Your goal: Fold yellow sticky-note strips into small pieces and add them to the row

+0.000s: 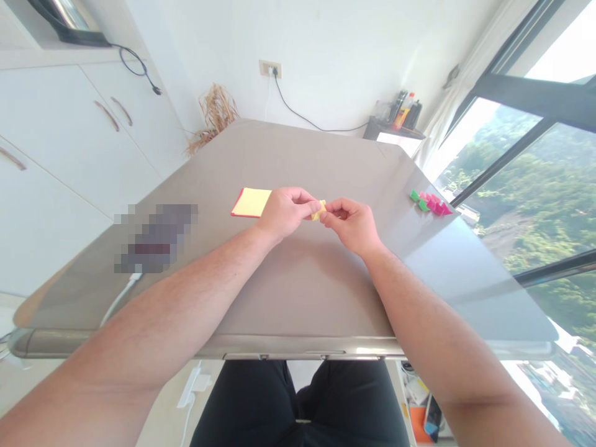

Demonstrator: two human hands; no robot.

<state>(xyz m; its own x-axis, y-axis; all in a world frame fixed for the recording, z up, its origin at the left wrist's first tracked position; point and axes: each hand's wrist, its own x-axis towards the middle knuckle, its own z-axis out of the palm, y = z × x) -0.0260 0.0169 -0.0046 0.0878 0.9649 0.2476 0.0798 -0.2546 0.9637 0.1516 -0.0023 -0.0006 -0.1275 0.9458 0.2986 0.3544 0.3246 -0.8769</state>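
Between my two hands, above the middle of the table, is a small folded piece of yellow paper (318,211). My left hand (289,211) pinches its left side, and my right hand (350,222) pinches its right side with thumb and forefinger. The fingers cover part of the paper, so its exact folded shape is hard to make out. Just left of my left hand lies a stack of yellow paper sheets (252,202) with red at its edges, partly hidden behind that hand.
Several folded pink and green paper pieces (431,203) sit at the table's right side, near the window. A blurred dark device (161,239) with a white cable (120,299) lies on the left. Bottles (404,112) stand on a dark cabinet beyond the grey table (307,298).
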